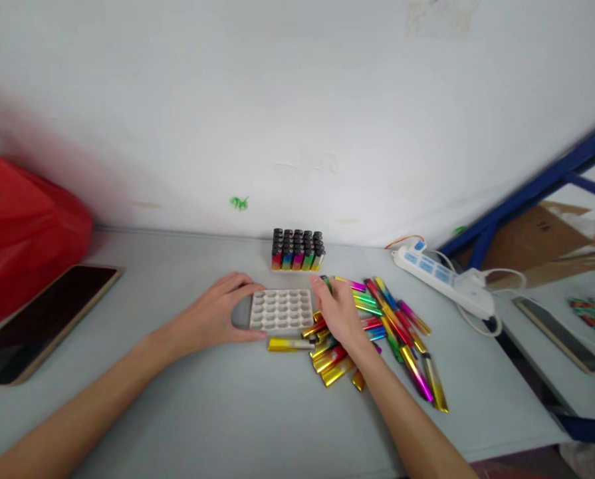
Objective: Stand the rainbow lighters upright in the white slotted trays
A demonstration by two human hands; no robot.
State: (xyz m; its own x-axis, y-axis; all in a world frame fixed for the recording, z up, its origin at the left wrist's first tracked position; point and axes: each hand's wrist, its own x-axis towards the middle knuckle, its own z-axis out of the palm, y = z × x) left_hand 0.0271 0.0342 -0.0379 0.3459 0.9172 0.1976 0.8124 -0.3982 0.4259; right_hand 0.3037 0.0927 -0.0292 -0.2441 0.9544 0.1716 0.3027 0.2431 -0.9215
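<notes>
A white tray with rows of hollow cells lies on the grey table. My left hand is at its left side, thumb and fingers spread around the left edge. Just right of the tray, my right hand is closed on a green lighter, mostly hidden by the fingers. Beneath and beside that hand spreads a loose pile of shiny coloured lighters. A yellow lighter lies along the tray's front edge. Behind the tray, a block of upright lighters with black tops stands in rows.
A white power strip with cables lies at the right, near a blue metal frame and a phone. At the left are a large dark-screened device and a red bag. The wall rises behind the table.
</notes>
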